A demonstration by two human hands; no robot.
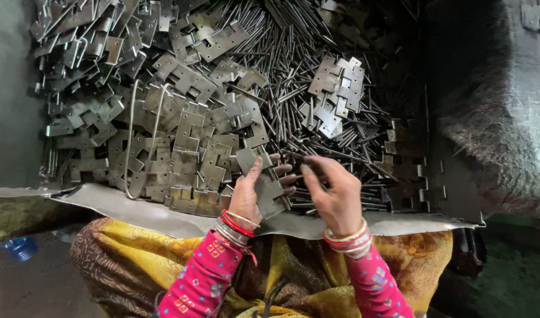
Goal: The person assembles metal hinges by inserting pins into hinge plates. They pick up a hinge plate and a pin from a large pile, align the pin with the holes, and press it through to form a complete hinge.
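across the metal tray [164, 219], a heap of hinge leaves [164, 118] fills ten o'clock and a heap of pins [287, 88] twelve, while at six the left hand [250, 197] grips a hinge leaf [268, 193] and the right hand [336, 194] pinches a thin pin [297, 157] just beside it.

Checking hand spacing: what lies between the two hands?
In the head view, only thin steel pins show between the left hand, holding hinge plates, and the right hand.
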